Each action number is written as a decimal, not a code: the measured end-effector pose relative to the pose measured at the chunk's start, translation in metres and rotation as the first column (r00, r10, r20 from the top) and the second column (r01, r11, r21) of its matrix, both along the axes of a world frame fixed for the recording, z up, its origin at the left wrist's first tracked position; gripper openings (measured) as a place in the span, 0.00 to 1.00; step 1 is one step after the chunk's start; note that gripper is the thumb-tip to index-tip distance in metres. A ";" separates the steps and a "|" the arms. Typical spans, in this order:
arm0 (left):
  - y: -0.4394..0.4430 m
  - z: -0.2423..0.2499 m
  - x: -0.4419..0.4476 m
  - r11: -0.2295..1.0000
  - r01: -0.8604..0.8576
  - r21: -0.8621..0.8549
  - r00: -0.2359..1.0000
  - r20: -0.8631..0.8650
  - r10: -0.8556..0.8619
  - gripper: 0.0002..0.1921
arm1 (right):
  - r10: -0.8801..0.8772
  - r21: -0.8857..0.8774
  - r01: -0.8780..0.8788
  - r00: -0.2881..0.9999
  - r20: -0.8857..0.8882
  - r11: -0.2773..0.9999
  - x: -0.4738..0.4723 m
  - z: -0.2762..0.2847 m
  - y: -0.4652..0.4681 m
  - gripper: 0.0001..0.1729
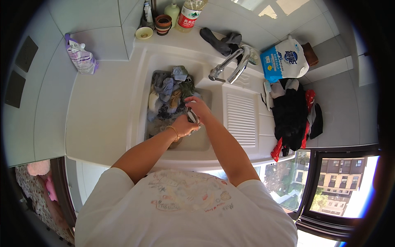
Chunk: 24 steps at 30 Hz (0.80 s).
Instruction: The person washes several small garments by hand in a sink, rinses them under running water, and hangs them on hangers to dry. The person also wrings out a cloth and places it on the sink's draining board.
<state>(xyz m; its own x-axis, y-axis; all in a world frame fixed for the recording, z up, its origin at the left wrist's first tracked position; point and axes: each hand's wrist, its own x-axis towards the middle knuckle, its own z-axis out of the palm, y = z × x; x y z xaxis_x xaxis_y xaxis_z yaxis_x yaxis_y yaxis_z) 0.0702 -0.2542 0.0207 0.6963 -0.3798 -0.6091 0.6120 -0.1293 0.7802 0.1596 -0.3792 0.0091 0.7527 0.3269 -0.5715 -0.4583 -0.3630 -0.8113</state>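
Note:
A small dark-and-white wet cloth item (192,116) is stretched between my hands above the sink basin (202,142). My left hand (184,125) grips its lower end, and a bracelet circles that wrist. On the upper end is my right hand (199,108), its fingers bent around the cloth. Behind them a heap of wet clothes (166,88) in blue, grey, green, tan and white lies partly in cloudy, sudsy water. Its lower part is hidden by the water, and my left forearm covers part of the basin's near side.
A chrome faucet (230,66) arches right of the basin, beside a ribbed washboard (241,120). Black and red clothes (288,117), a white brush (267,95) and a detergent bag (284,60) lie further right. Dark socks (216,41) and a plastic bottle (189,17) are at the back.

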 end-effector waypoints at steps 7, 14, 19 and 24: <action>0.001 0.067 -0.012 0.074 -0.582 -0.810 0.783 -0.583 -0.219 0.20 | 0.027 0.928 0.335 0.939 -0.344 0.166 -0.040 0.085 0.011 0.30; 0.023 0.094 -0.006 0.104 -0.573 -0.813 0.751 -0.572 -0.331 0.16 | -0.150 0.754 0.128 0.988 -0.039 0.644 -0.012 0.109 0.008 0.20; 0.012 0.037 0.010 0.902 -0.248 -0.353 0.964 -0.182 0.194 0.26 | -0.092 0.266 0.065 0.992 0.092 0.962 -0.001 0.064 0.003 0.16; -0.014 -0.046 0.006 0.867 -0.273 0.418 0.882 0.468 0.053 0.39 | 0.149 -0.370 0.005 0.910 0.387 0.929 -0.009 0.002 0.019 0.06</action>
<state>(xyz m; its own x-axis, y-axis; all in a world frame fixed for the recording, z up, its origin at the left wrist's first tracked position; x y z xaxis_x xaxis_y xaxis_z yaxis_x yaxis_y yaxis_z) 0.0760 -0.2686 -0.0251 0.9516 0.0101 -0.3073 0.2762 -0.4668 0.8401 0.1508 -0.3603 0.0115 0.9236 0.2226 -0.3121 -0.0822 -0.6802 -0.7284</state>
